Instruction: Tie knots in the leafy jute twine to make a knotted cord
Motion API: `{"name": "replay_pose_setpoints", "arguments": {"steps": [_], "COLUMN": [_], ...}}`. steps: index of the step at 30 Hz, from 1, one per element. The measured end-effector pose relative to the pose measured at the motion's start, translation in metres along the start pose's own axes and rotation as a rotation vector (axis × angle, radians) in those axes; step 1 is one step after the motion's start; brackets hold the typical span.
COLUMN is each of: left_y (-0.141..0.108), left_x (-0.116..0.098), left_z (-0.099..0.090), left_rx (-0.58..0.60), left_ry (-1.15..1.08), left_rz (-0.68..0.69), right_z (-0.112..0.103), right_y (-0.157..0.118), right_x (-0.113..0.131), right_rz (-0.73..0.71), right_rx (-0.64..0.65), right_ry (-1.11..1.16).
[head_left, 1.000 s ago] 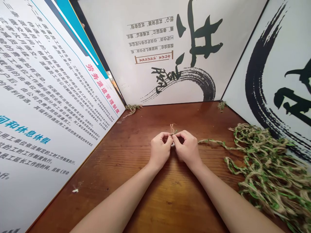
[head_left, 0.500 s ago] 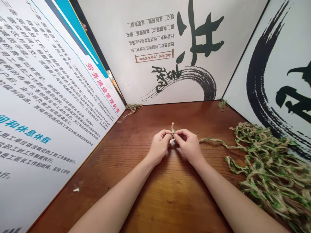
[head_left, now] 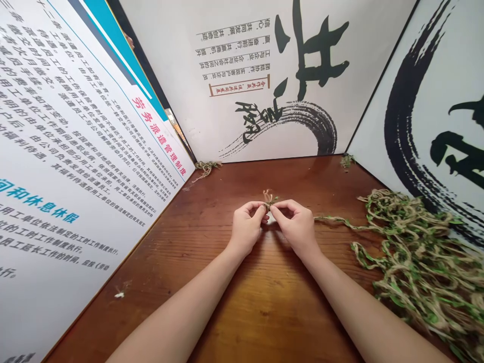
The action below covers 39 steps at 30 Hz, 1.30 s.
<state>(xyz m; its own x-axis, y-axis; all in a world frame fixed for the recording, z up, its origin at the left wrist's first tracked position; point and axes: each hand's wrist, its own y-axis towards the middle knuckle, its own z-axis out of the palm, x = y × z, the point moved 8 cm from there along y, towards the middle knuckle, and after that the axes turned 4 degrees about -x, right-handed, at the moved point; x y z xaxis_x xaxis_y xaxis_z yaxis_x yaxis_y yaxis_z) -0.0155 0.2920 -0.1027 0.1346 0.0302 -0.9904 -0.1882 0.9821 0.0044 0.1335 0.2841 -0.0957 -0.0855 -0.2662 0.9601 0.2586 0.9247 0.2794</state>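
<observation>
Between my two hands is a small bunch of brown twine with green leaves (head_left: 268,196), its loose ends sticking up above the fingertips. My left hand (head_left: 247,224) pinches it from the left with thumb and index finger. From the right, my right hand (head_left: 297,224) pinches the same twine, thumb and finger together. My fingers cover most of the part being held. A strand of leafy twine (head_left: 335,220) runs from behind my right hand to a big tangled heap of the same twine (head_left: 419,252) on the right.
The brown wooden table (head_left: 242,312) is walled in by printed boards: a text board (head_left: 75,151) at left and white boards with black brushwork (head_left: 234,116) behind and right. Twine scraps (head_left: 207,169) lie in the back left corner, more scraps (head_left: 347,161) back right. A white bit (head_left: 119,295) lies left.
The upright twine end between my fingers has spread into several loose strands, with a leafy bit now showing towards the right. My right hand has shifted slightly to the right.
</observation>
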Motion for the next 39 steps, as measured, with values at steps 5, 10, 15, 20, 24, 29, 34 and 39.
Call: {"name": "replay_pose_setpoints", "arguments": {"steps": [5, 10, 15, 20, 24, 29, 34, 39], "left_y": [0.0, -0.002, -0.005, -0.006, -0.007, -0.007, -0.006, -0.008], "left_x": [0.001, -0.002, -0.005, -0.008, -0.009, -0.01, -0.007, -0.005], "left_z": [-0.008, -0.006, -0.003, -0.001, 0.003, 0.005, 0.005, 0.005], "left_rx": [-0.072, -0.041, -0.027, 0.0, 0.047, 0.081, 0.099, 0.084], "left_ry": [0.028, 0.066, 0.092, 0.148, 0.161, 0.162, 0.134, 0.094], "left_rz": [0.035, 0.069, 0.084, 0.124, 0.149, 0.175, 0.137, 0.07], "right_z": [0.009, 0.007, 0.005, 0.004, 0.006, 0.007, 0.001, -0.002], "right_y": [-0.005, -0.004, 0.0, 0.003, 0.003, 0.003, 0.006, 0.002], "right_x": [0.013, 0.012, 0.005, -0.007, -0.019, -0.022, -0.016, 0.0], "right_rz": [-0.128, -0.115, -0.054, 0.067, 0.217, 0.284, 0.153, -0.015], "right_rx": [0.088, 0.07, 0.064, 0.064, 0.079, 0.086, 0.046, 0.001], "right_ry": [-0.014, -0.016, -0.011, 0.028, 0.131, 0.204, 0.099, -0.052]}}
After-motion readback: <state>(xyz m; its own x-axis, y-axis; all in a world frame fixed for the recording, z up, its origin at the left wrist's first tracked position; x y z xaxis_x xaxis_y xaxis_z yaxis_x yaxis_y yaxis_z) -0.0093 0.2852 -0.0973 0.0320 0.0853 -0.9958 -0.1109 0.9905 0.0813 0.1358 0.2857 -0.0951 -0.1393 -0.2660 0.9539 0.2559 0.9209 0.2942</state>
